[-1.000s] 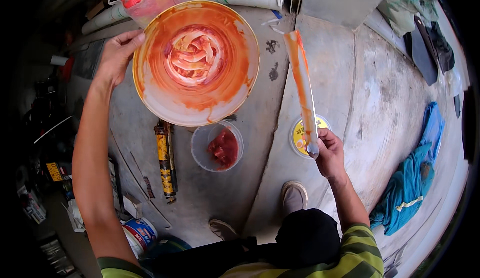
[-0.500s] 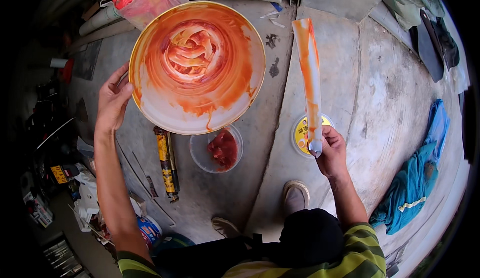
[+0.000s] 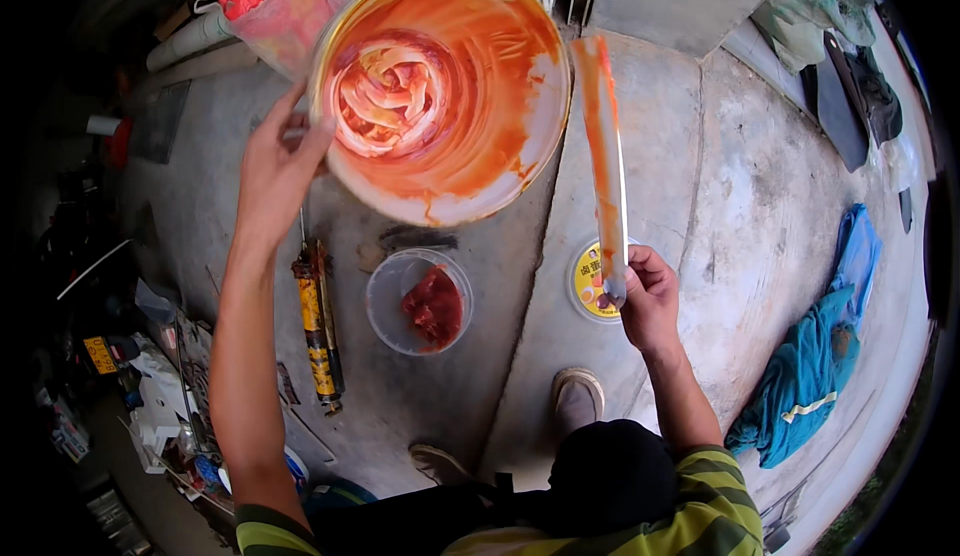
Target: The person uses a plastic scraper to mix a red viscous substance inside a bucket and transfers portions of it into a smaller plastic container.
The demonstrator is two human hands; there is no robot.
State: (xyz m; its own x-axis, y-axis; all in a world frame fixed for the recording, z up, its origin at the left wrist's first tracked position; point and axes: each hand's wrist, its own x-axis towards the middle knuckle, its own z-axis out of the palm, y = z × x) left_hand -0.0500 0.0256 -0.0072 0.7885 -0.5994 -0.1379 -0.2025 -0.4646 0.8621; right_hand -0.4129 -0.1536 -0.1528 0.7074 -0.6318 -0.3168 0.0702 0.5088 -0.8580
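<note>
Bucket (image 3: 468, 202) — underside hidden; left hand (image 3: 282, 151) (slightly blurred) beside it.

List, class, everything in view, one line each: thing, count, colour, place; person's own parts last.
Bucket: one, white smeared orange, top centre
Lumpy paste: one mass, orange and cream, in bucket
Strip: one, white smeared orange, right of bucket
Tub: one, clear, floor, centre
Red paste: one lump, dark red, in tub
Tool: one, yellow and dark, floor, left of tub
Round lid: one, yellow, floor, behind strip
Plastic bag: one, clear and red, top left
Rolls: at least two, whitish, upper left
Cloth bundle: one, teal, right
Sheet: one, blue, beside cloth bundle
Clutter: uncountable, mixed colours, left
Left hand: one, bare, at bucket's left rim
Right hand: one, bare, gripping strip
Shoes: two, grey, lower centre
Sleeves: two, green striped, bottom
</note>
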